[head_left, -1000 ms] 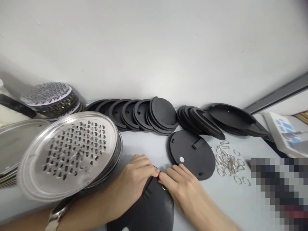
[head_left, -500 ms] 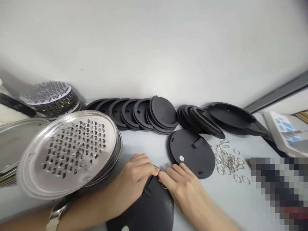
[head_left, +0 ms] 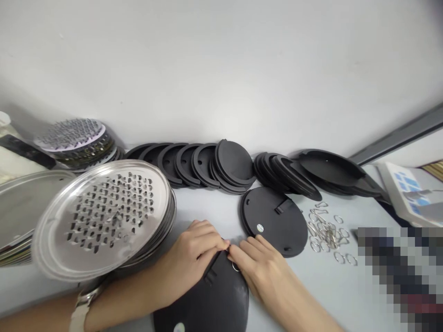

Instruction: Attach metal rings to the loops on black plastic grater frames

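Observation:
A round black plastic disc with a small round sticker lies at the bottom of the head view. Over its upper edge, the fingertips of both hands meet. My left hand, with a watch on the wrist, is closed in a pinch; whatever its fingertips grip is hidden. My right hand is also closed, thumb and finger pinching a thin metal ring, part of which shows below the thumb. Just beyond the right hand lies a stack of similar black discs.
Loose metal rings and clips lie in a pile at right. A stack of metal grater plates stands at left, spiked discs behind. Black lids line the wall. A white box sits far right.
Both hands stay at the black disc's upper edge, with only small finger movement. Slightly more of the metal ring shows under my right thumb. The view has shifted a little.

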Tool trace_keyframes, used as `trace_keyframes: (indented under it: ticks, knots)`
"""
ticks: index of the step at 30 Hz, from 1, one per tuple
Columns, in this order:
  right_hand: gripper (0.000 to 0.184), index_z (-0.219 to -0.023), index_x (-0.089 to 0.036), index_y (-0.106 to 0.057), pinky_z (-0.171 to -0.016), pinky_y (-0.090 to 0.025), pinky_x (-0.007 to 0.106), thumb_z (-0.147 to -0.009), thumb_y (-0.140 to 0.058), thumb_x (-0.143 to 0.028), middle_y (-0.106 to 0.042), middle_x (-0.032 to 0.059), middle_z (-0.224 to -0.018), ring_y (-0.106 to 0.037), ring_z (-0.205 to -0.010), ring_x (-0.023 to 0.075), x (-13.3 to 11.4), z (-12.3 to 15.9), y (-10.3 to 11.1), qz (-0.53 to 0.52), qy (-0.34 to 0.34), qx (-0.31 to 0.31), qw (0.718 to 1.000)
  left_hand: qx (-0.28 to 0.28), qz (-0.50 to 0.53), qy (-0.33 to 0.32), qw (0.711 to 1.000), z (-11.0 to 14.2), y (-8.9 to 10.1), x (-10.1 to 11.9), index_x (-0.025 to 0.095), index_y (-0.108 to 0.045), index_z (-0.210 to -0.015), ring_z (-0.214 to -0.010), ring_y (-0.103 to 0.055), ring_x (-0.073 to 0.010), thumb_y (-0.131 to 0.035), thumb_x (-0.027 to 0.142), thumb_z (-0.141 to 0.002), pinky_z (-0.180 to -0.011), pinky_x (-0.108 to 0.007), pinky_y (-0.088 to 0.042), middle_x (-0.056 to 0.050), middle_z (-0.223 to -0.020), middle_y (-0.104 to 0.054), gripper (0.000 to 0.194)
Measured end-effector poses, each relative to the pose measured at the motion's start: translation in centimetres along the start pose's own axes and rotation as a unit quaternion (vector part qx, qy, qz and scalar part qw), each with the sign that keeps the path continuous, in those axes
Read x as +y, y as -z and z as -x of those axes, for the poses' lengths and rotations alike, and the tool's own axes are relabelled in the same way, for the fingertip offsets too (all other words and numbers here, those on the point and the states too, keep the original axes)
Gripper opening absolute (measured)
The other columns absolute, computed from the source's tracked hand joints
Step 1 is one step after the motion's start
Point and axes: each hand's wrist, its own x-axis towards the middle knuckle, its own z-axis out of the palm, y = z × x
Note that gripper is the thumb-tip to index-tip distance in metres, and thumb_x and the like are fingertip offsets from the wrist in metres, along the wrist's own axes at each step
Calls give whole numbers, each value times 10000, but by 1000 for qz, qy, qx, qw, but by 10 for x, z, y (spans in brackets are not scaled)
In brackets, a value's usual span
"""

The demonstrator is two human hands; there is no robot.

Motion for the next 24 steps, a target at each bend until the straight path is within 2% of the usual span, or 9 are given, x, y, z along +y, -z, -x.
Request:
trace_keyframes:
  ticks: [4,8,17,20,22,24]
  knots:
    - [193,-849,-196,-514,-690,-357,301,-988,-386,-157,-540,-9,-716,-470,-620,156,4,0,8,-31,0,-60,998,-12,-25,-6,1000,2,0,0,151,-599,-838,-817,-551,-128,-497,18,-923,-828,-266,-409,-2,-816,-593,188]
    - [211,-824,-192,-503,-690,-392,306,-1001,-395,-228,-551,4,-740,-492,-654,157,7,-1,17,-44,-12,-98,994,-24,-50,-15,998,5,0,1,151,-597,-892,-855,-548,-142,-462,27,-940,-871,-291,-405,-14,-859,-594,190]
    - [198,-829,-196,-489,-696,-433,319,-998,-387,-219,-550,9,-761,-524,-694,163,5,-4,22,-65,-35,-99,992,-22,-58,-18,998,6,2,2,146,-605,-921,-869,-548,-157,-472,37,-939,-853,-310,-414,-26,-886,-605,174]
    - [145,-886,-201,-490,-766,-451,355,-995,-414,-258,-548,3,-757,-533,-692,164,7,-2,22,-73,-60,-65,993,-22,-57,-24,998,7,1,0,147,-605,-936,-890,-543,-159,-475,38,-939,-861,-308,-408,-30,-897,-603,170]
    - [100,-989,-197,-492,-775,-463,366,-988,-437,-281,-538,2,-753,-539,-686,168,6,2,20,-77,-93,-2,993,-21,-59,-21,998,7,1,0,152,-603,-941,-893,-540,-159,-471,37,-940,-862,-307,-404,-28,-896,-597,176]
    - [130,-1065,-192,-480,-715,-477,344,-983,-445,-286,-530,11,-757,-545,-685,175,-2,10,15,-78,-124,70,987,-14,-58,-16,998,7,1,1,159,-596,-928,-883,-538,-155,-466,34,-940,-857,-303,-401,-21,-885,-591,181]
